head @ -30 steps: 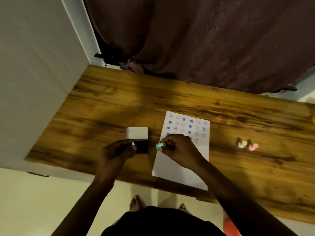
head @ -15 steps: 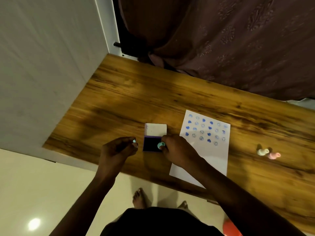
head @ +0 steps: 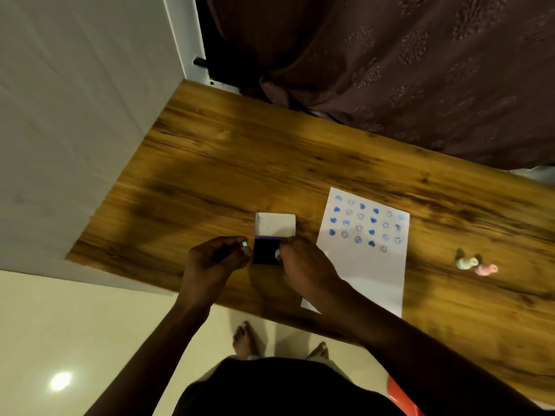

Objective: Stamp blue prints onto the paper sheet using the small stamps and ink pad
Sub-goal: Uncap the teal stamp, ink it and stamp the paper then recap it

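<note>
Head view showed the right hand [head: 303, 265] pinching a small teal stamp [head: 277, 253] down on the dark ink pad [head: 265, 252], which lay near the table's [head: 210, 163] front edge with its white lid [head: 276, 225] flipped back. The paper sheet [head: 365, 265], its far half rowed with blue hearts and faces, lay just right of that hand, long axis running front to back. The left hand [head: 214, 259] gripped a second teal stamp [head: 244, 244] beside the pad

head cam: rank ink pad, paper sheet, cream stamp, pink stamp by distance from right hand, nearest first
1. ink pad, at the right hand's fingertips, left
2. paper sheet, just right
3. cream stamp, far right
4. pink stamp, barely beyond it
</note>
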`<state>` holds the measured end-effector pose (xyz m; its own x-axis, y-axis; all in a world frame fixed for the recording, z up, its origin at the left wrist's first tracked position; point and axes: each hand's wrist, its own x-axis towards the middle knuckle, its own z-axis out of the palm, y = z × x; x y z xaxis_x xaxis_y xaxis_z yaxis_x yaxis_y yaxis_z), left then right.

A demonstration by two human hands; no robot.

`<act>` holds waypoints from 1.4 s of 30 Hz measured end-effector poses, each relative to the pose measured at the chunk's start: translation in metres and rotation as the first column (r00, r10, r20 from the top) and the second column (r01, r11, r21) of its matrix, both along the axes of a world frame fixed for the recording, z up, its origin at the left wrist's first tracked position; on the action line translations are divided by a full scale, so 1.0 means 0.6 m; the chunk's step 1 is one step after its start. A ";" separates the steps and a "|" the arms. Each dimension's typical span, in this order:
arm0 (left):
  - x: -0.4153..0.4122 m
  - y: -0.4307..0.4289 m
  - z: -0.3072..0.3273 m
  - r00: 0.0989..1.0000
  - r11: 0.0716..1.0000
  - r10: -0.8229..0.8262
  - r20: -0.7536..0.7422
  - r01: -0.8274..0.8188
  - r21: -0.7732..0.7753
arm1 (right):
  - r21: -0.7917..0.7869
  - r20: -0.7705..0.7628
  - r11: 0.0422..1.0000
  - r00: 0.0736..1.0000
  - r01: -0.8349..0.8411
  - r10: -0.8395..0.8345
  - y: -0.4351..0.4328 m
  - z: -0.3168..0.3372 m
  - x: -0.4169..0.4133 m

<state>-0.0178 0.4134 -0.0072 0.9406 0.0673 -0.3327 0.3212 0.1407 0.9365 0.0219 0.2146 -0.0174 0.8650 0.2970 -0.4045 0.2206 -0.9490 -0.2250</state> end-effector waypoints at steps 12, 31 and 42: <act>0.011 -0.033 0.028 0.998 0.999 -0.028 0.059 0.025 0.035 | 0.097 0.021 0.991 0.995 0.094 -0.097 -0.006 0.005 0.005; 0.015 -0.187 0.022 0.977 0.976 -0.212 0.025 0.211 0.058 | 0.649 -0.504 0.031 0.459 0.760 -0.732 -0.307 0.053 -0.041; 0.013 -0.251 0.014 0.966 0.964 -0.256 -0.033 0.258 0.057 | 0.119 0.200 0.845 0.821 0.522 -0.535 -0.391 0.025 -0.023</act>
<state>-0.0102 0.2629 0.0011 0.9202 -0.1553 -0.3593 0.3628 -0.0059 0.9318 0.0079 -0.0197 -0.0024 0.9591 -0.2146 -0.1847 -0.2615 -0.9214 -0.2874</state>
